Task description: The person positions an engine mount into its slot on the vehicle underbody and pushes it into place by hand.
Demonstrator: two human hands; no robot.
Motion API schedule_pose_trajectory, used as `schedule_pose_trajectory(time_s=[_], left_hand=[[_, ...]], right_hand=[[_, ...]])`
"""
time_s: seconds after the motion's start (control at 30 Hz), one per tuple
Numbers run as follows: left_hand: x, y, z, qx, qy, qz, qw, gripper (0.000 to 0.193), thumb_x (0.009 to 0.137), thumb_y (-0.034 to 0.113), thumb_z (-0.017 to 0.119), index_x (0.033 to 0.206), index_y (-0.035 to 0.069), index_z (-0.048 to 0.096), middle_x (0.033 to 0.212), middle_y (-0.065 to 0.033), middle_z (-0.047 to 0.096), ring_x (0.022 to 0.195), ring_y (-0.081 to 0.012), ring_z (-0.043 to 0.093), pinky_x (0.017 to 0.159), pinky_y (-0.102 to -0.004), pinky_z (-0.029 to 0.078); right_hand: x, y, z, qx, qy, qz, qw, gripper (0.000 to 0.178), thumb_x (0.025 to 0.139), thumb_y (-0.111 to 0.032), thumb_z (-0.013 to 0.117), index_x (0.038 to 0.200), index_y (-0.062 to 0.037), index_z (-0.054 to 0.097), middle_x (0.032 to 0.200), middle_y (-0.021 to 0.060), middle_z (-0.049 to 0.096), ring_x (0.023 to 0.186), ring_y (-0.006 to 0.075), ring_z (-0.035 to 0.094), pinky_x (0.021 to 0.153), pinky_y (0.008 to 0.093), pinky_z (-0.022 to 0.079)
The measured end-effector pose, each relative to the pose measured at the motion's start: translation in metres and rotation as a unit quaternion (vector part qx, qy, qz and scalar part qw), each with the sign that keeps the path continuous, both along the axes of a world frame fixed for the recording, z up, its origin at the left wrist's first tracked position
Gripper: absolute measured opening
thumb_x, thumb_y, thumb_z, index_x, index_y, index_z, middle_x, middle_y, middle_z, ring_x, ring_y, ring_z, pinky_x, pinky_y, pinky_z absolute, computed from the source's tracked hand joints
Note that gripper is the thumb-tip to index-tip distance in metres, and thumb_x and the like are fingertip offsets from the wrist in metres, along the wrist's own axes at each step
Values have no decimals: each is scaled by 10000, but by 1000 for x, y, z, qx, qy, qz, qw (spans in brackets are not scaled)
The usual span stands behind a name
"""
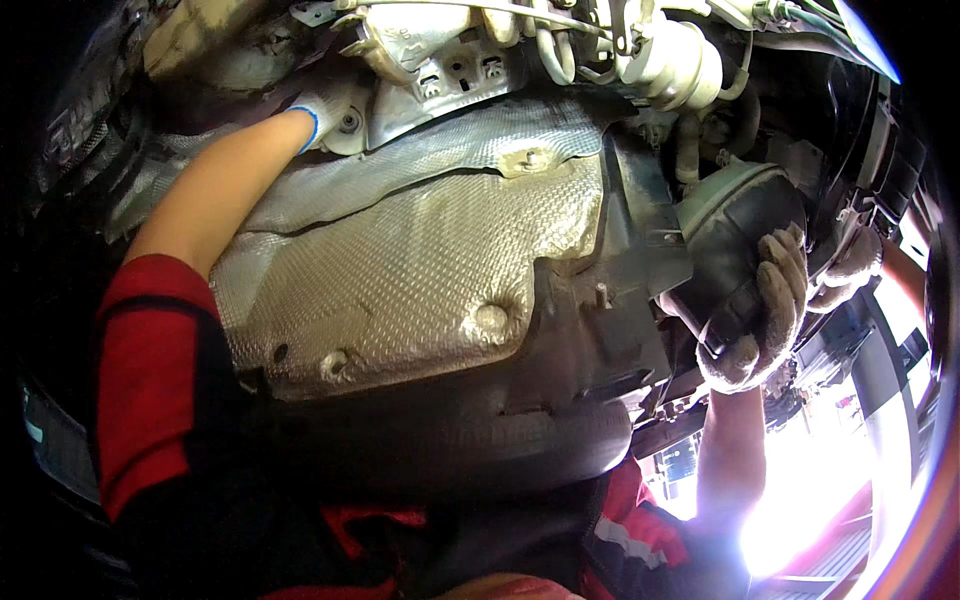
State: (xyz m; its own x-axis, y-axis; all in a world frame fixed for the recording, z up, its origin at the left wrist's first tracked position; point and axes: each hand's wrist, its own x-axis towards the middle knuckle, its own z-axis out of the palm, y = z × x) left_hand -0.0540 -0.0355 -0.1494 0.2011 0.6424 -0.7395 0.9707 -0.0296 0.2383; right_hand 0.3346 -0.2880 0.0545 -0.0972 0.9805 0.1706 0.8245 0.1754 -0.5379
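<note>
My left hand, in a white glove with a blue cuff, reaches up beside a metal bracket; its fingers are hidden behind the parts there. My right hand, in a soiled white knit glove, wraps its fingers round the lower side of a black rounded housing. Left of that housing spreads a dimpled silver heat shield, its surface browned in places. Another person's gloved hand comes in from the far right, close to the housing; what it touches cannot be made out.
A pale round canister and bent pipes crowd the top. A bare threaded stud sticks out right of the shield. Along the bottom runs a dark curved beam. Glare washes out the lower right, near a light-coloured post.
</note>
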Motion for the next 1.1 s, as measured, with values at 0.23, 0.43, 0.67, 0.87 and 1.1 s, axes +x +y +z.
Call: schedule_pose_trajectory(time_s=[0.23, 0.43, 0.67, 0.87, 1.1], left_hand=[[5, 15, -3, -39, -58, -10, 997, 422, 1039, 317, 475, 1357, 59, 577, 1277, -149, 659, 1168, -250, 626, 1023, -380, 490], [-23, 1, -16, -112, -214, 173, 955, 438, 1068, 357, 468, 1385, 69, 561, 1302, -136, 654, 1197, -247, 613, 1062, -384, 478], [-9, 7, -8, -124, -193, 227, 946, 446, 1067, 343, 454, 1411, 76, 547, 1349, -158, 625, 1241, -278, 593, 1094, -391, 457], [-2, 7, -19, -95, -173, 182, 963, 437, 1064, 313, 437, 1418, 81, 546, 1381, -177, 601, 1260, -302, 583, 1105, -395, 447], [-10, 9, -23, -92, -145, 140, 975, 431, 1062, 278, 416, 1426, 87, 544, 1420, -198, 574, 1281, -330, 570, 1118, -398, 435]], right_hand=[[-1, 3, -1, 16, -24, 7, 1000, 554, 1052, -426, 266, 1245, 19, 534, 1262, 244, 592, 1212, 428, 582, 1107, 630, 405], [-2, 1, -2, 9, -29, -2, 1000, 543, 1053, -426, 276, 1243, 12, 535, 1262, 238, 593, 1215, 422, 582, 1110, 627, 401], [1, -1, -3, 0, -3, 8, 1000, 566, 1055, -448, 298, 1283, 14, 534, 1302, 243, 590, 1261, 425, 564, 1138, 628, 365], [0, -2, -4, 11, -20, -6, 1000, 540, 1046, -430, 269, 1230, -2, 541, 1237, 219, 596, 1197, 417, 589, 1105, 630, 406], [0, -2, -6, 20, -21, -3, 1000, 539, 1046, -420, 265, 1225, 6, 542, 1248, 227, 592, 1203, 419, 583, 1101, 627, 412]])
